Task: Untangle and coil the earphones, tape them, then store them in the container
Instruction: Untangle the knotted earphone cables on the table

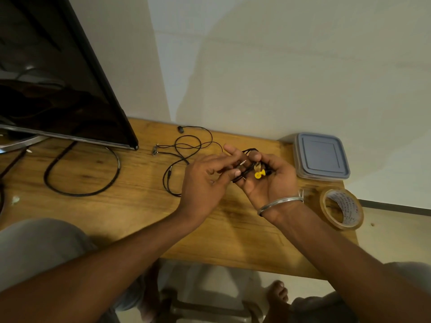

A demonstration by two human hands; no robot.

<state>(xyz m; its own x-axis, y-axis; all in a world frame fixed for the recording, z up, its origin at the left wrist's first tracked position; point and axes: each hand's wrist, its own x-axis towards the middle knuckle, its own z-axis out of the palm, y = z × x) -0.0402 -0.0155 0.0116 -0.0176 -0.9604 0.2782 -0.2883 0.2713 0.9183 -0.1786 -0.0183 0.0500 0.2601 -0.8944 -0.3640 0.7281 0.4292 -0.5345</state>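
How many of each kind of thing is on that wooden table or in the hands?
Earphone sets: 2, one in the hands, one loose on the table
Tape rolls: 1
Lidded containers: 1
Screens: 1
Total: 5

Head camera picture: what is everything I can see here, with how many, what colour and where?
Earphones in hand: one set, black with a yellow earbud, bundled in the right palm.
Loose earphones: one set, black, tangled on the table behind the hands.
Container: one, clear with grey-blue lid on, far right of the table.
Tape roll: one, clear brownish, right table edge.
Screen: one, black, far left.
Thick cable: one, black, looped below the screen.
Table: one, wooden.
Bangle: one, silver, right wrist.
Left hand: fingers on the bundle.
Right hand: cupped, palm up.
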